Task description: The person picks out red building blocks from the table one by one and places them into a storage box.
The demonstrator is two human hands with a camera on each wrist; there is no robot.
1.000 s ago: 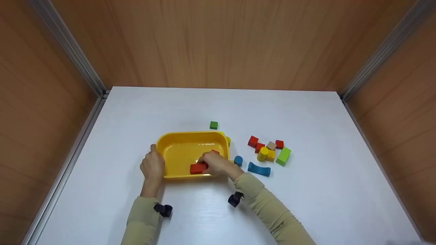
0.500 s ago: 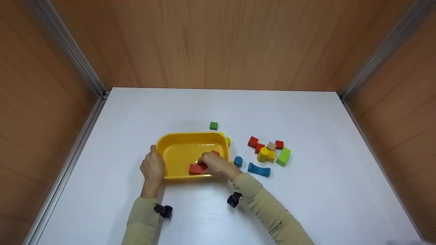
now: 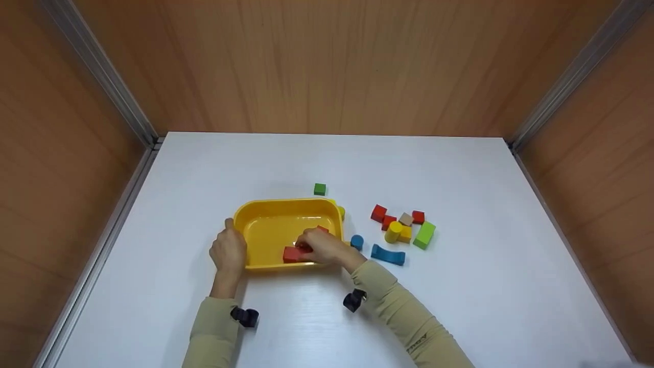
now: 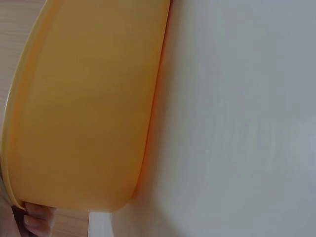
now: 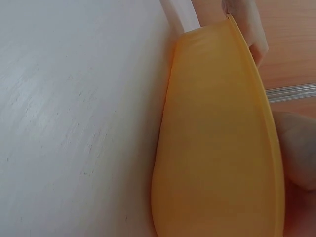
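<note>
A yellow tray (image 3: 265,209) sits on the white table. My left hand (image 3: 228,250) grips its left rim, with the thumb over the edge. My right hand (image 3: 318,246) reaches into the tray, its fingers curled on a red block (image 3: 291,254) that rests on the tray floor by the near wall. A second red block (image 3: 322,229) peeks out behind that hand. The left wrist view shows the tray's outer wall (image 4: 84,108) with a fingertip (image 4: 37,219) under it. In the right wrist view the tray wall (image 5: 212,148) fills the frame and the block is hidden.
Loose blocks lie to the right of the tray: a blue cylinder (image 3: 357,242), a blue arch (image 3: 388,254), a yellow cylinder (image 3: 393,231), a light green block (image 3: 424,235) and several red ones (image 3: 378,212). A green cube (image 3: 320,189) sits behind the tray. Wooden walls enclose the table.
My right hand and the red block have shifted slightly left along the tray's near wall. The left hand and the tray have stayed put.
</note>
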